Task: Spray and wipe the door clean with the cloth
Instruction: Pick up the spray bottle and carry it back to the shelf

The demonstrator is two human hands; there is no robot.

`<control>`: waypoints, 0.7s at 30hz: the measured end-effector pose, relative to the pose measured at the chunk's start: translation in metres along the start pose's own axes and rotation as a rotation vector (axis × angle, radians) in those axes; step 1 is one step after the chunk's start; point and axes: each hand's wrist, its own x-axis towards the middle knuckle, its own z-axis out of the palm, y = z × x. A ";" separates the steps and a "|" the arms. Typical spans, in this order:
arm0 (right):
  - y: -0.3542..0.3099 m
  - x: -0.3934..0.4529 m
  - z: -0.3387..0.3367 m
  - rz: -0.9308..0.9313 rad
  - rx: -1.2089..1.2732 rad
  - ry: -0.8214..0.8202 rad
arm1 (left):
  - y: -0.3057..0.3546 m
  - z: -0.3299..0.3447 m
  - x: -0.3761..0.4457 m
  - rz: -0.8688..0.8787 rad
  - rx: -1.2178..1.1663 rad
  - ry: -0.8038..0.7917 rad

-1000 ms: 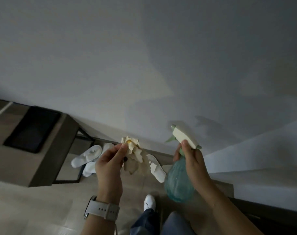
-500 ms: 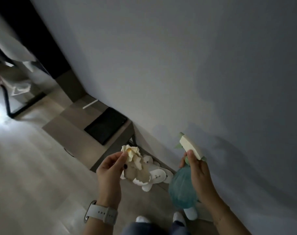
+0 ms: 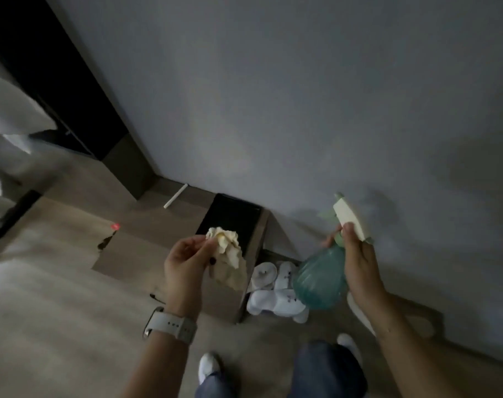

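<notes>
Left hand: fingers and thumb pinch a crumpled cloth, held in the air above the floor, clear of any surface.
Right hand: fingers wrapped round the neck of a teal bottle, thumb up on the pale spray head.
Door: cannot tell which surface it is; a grey wall fills the view, a dark opening at left.
Risk: in the dim light, spray may go unseen onto the slippers below; the loosely pinched cloth could drop.
</notes>
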 end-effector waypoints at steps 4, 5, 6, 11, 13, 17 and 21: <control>-0.007 -0.007 0.056 -0.014 -0.019 0.103 | 0.030 -0.035 0.046 -0.047 0.072 -0.099; -0.004 -0.006 0.068 -0.013 -0.024 0.108 | 0.033 -0.037 0.056 -0.060 0.083 -0.121; -0.001 -0.004 0.079 -0.010 -0.040 0.117 | 0.035 -0.036 0.067 -0.074 0.092 -0.133; 0.014 0.017 0.125 0.110 -0.117 0.158 | 0.029 -0.034 0.119 -0.146 0.167 -0.138; 0.021 0.030 0.140 0.119 -0.123 0.181 | 0.024 -0.030 0.144 -0.189 0.192 -0.160; 0.049 0.062 0.174 0.182 -0.135 0.198 | 0.005 -0.014 0.206 -0.207 0.288 -0.159; 0.073 0.083 0.205 0.221 -0.148 0.250 | -0.030 0.009 0.268 -0.275 0.363 -0.177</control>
